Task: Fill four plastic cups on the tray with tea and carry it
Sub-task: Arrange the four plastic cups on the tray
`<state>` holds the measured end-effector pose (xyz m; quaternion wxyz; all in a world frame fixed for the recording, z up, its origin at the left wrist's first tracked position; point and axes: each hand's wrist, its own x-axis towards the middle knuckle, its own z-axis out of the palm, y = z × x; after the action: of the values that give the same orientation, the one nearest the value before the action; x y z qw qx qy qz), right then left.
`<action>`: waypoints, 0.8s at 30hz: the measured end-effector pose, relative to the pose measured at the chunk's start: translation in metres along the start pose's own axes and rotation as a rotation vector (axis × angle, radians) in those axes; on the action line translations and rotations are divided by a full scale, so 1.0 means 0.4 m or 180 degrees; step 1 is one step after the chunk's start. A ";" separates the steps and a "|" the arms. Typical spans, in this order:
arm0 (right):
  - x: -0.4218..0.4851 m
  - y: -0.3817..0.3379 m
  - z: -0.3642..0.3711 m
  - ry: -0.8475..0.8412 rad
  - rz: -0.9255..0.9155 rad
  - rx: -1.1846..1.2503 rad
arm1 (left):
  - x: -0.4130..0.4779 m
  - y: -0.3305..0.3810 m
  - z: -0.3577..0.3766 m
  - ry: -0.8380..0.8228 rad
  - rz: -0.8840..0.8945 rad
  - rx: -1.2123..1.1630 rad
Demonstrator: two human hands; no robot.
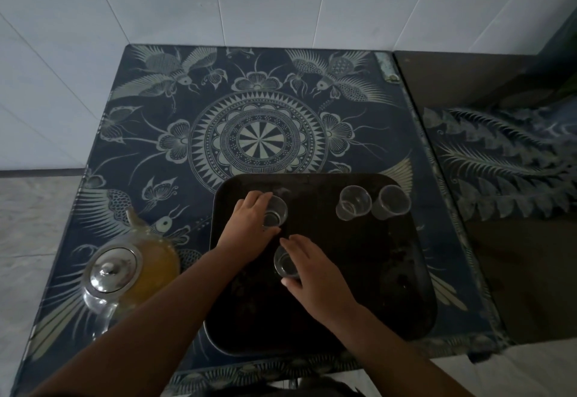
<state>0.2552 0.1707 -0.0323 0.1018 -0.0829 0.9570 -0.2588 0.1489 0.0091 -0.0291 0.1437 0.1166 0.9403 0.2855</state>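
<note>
A dark rectangular tray (374, 272) lies on the patterned table. Two clear plastic cups stand upright and apart from my hands at its far right: one cup (353, 202) and its neighbour (391, 202). My left hand (249, 225) grips a third clear cup (276, 211) at the tray's far left. My right hand (315, 268) holds a fourth cup (284, 264) between thumb and fingers near the tray's middle. All the cups look empty. A glass teapot (125, 275) with a metal lid and amber tea stands left of the tray.
The table (256, 134) wears a dark blue cloth with a pale mandala and bird pattern and sits against a white tiled wall. A second dark surface (499, 240) with similar cloth adjoins on the right. Grey floor shows at the left.
</note>
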 end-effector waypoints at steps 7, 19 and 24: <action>-0.039 -0.038 0.022 -0.0066 0.0049 0.0099 | -0.003 0.001 0.001 -0.0032 0.0044 -0.0098; -0.086 -0.089 0.075 -0.0111 0.0110 0.0210 | -0.008 -0.009 0.008 -0.0192 0.0118 -0.0066; -0.089 -0.096 0.084 -0.0157 0.0026 0.0240 | -0.013 -0.014 0.009 -0.0210 0.0160 -0.0051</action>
<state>0.3018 0.1294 -0.0355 0.1295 -0.0814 0.9441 -0.2922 0.1544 0.0049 -0.0340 0.1683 0.1484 0.9295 0.2925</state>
